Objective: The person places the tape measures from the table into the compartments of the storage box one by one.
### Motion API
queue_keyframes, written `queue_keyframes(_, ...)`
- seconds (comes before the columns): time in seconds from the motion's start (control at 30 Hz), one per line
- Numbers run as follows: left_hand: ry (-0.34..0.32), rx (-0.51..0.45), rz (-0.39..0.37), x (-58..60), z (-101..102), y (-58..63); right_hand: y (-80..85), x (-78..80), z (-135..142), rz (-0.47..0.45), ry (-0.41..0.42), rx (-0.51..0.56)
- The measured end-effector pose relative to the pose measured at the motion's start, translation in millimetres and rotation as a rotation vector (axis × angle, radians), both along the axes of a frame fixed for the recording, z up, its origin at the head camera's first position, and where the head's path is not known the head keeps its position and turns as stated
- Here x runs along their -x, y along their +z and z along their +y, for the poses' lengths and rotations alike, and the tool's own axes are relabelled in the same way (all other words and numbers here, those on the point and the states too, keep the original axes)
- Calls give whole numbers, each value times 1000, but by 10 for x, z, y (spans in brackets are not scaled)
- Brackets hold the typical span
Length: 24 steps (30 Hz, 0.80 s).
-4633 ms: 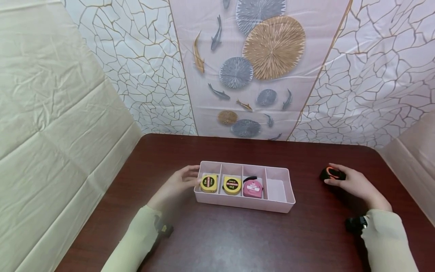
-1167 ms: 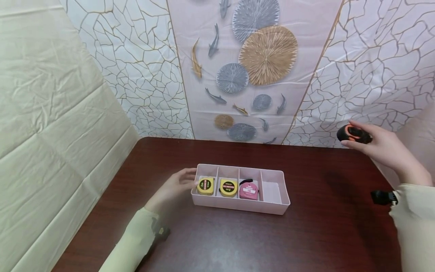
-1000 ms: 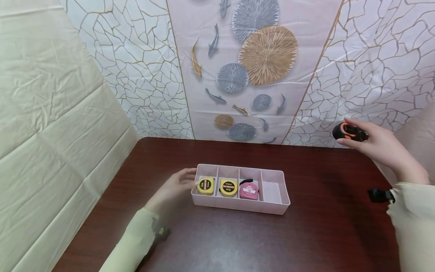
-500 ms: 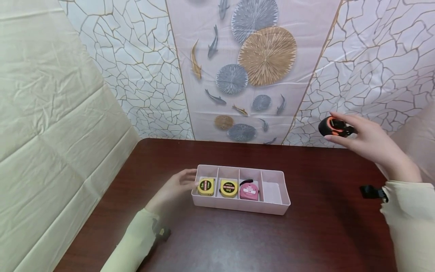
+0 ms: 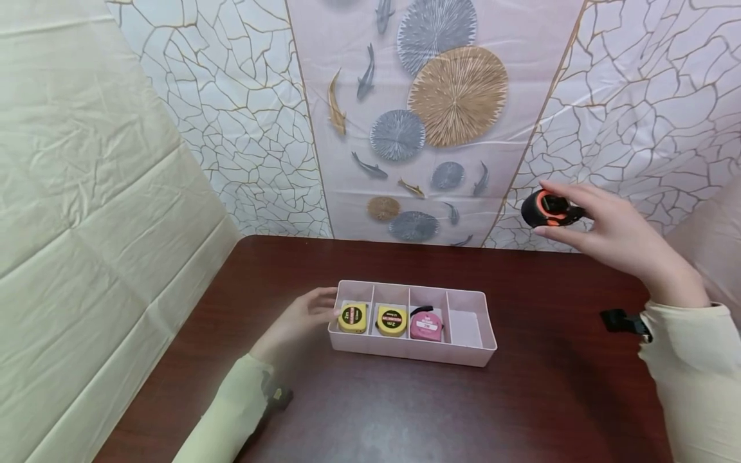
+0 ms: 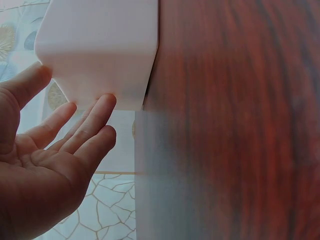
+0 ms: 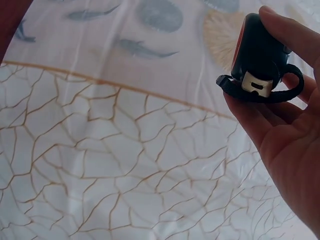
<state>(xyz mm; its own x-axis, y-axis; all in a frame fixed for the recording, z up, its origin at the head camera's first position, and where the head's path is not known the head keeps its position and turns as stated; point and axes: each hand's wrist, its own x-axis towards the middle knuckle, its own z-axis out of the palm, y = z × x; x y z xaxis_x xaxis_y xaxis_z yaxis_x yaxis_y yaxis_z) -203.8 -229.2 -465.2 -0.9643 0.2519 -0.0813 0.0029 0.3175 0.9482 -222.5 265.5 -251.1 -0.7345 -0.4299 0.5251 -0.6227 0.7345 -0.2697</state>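
In the head view my right hand [image 5: 619, 235] holds a black and orange tape measure [image 5: 534, 209] between thumb and fingers, raised above the table's right side. Its metal hook end and black wrist strap [image 7: 292, 95] show in the right wrist view. A pale pink divided box [image 5: 411, 348] sits mid-table. Yellow tape measures [image 5: 352, 317] [image 5: 392, 321] lie in its two left compartments, and a pink tape measure [image 5: 426, 326] with a black strap in the third; the rightmost compartment holds nothing. My left hand [image 5: 295, 321] touches the box's left end with loosely extended fingers [image 6: 102, 107].
The dark reddish-brown table [image 5: 376, 411] extends around the box on all sides. A patterned cloth [image 5: 266, 128] hangs behind its far edge, and a cream cloth [image 5: 104, 212] stands along the left.
My right hand has lifted the black and orange tape measure off the table's right side, then carried it leftward and slightly up. My left hand has stayed at the box's left end.
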Motion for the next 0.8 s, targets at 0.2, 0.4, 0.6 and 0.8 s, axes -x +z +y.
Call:
queue_keyframes(0.2,-11,-6,12,-2,11,10,66,-56,-123,39,45,7)
queue_keyframes(0.4,-3,-10,8,5,11,19,114,-102,-270,64,100,36)
queue_keyframes(0.6,-14,-14,9,22,4,-2,132,-96,-415,93,178,44)
queue_keyframes(0.8,-5,9,25,22,0,7,126,-135,-491,122,254,54)
